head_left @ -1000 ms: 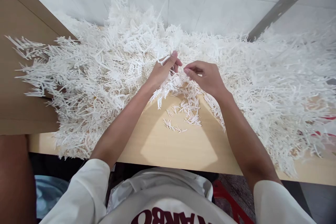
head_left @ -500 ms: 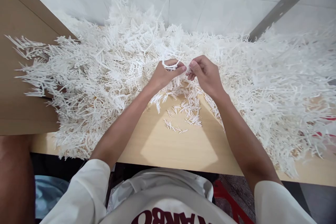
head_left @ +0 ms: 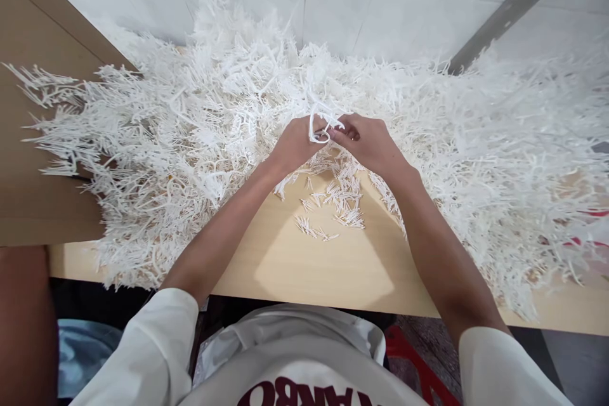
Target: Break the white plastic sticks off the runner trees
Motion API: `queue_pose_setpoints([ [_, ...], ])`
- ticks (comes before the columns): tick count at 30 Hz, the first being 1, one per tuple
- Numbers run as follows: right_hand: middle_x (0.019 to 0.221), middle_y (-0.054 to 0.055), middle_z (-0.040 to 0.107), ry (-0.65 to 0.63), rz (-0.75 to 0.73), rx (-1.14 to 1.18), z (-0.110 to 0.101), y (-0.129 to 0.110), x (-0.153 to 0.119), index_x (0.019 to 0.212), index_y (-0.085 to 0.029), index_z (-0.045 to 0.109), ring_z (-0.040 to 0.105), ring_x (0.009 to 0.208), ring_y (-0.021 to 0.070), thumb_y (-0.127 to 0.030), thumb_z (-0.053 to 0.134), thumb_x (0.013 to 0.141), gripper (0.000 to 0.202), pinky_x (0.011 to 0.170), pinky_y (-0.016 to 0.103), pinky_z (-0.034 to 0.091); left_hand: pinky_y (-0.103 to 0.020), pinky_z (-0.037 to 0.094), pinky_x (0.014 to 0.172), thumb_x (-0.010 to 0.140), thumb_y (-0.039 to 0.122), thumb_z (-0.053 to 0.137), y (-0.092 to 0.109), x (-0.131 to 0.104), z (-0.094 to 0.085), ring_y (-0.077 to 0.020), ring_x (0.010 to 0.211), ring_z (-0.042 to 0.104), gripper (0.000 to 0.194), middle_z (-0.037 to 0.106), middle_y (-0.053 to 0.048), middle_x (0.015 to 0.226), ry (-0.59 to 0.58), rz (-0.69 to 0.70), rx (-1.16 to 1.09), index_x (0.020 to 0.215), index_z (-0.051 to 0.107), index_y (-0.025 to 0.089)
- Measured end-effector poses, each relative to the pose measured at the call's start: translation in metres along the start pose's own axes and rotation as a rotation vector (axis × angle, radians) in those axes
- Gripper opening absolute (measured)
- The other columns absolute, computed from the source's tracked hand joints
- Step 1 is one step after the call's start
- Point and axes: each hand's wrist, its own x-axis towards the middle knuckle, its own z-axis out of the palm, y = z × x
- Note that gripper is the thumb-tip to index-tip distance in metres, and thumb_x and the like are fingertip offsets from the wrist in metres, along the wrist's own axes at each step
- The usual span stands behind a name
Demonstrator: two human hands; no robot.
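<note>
A white branched plastic piece point(head_left: 318, 130) is held in my left hand point(head_left: 299, 141), whose fingers are closed around it. Close against it on the right is my right hand point(head_left: 368, 139), its fingers pinched at the piece's right side; whatever lies between those fingertips is too small to make out. Both hands are over the near edge of a big heap of similar white branched pieces point(head_left: 219, 108). Just below them, small loose white sticks point(head_left: 349, 196) lie scattered on the wooden table point(head_left: 323, 273).
A brown cardboard box point(head_left: 42, 139) stands at the left, with part of the heap against it. Behind is a tiled wall point(head_left: 342, 6) with a grey metal post point(head_left: 514, 13). At the lower left another person's bare limb point(head_left: 26, 323) shows.
My hands have come together, the right one moving left and slightly down. The white piece in my left hand has turned and now stands more upright between them.
</note>
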Motion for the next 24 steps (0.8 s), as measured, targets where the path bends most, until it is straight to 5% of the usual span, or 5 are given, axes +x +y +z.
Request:
queue_pose_setpoints([
  [4, 0.071, 0.003, 0.056, -0.153, 0.0, -0.172, -0.007, -0.01, -0.002, 0.086, -0.02, 0.054, 0.046, 0.062, 0.0152, -0.041, 0.037, 0.099, 0.03, 0.062, 0.029, 0.03, -0.029, 0.036, 0.062, 0.087, 0.022, 0.055, -0.002, -0.001, 0.002, -0.013, 0.067, 0.054, 0.016, 0.063, -0.003, 0.076, -0.028, 0.002, 0.093, 0.072, 0.057, 0.019],
  [13, 0.06, -0.001, 0.046, -0.209, 0.051, -0.277, 0.001, -0.008, -0.003, 0.07, -0.022, 0.039, 0.031, 0.053, 0.012, -0.028, 0.047, 0.087, 0.02, 0.057, 0.029, 0.021, -0.032, 0.041, 0.068, 0.086, 0.031, 0.052, -0.014, -0.015, 0.021, -0.0179, 0.073, 0.058, 0.015, 0.066, -0.006, 0.08, -0.084, -0.018, 0.103, 0.079, 0.06, 0.019],
  [24, 0.049, -0.005, 0.033, -0.089, 0.013, -0.174, 0.013, -0.008, -0.008, 0.057, -0.021, 0.035, 0.023, 0.051, 0.0084, -0.024, 0.054, 0.076, 0.027, 0.056, 0.029, 0.022, -0.028, 0.032, 0.057, 0.077, 0.019, 0.055, -0.022, -0.015, 0.03, -0.011, 0.06, 0.044, 0.016, 0.054, 0.002, 0.065, -0.107, -0.056, -0.262, 0.066, 0.043, 0.021],
])
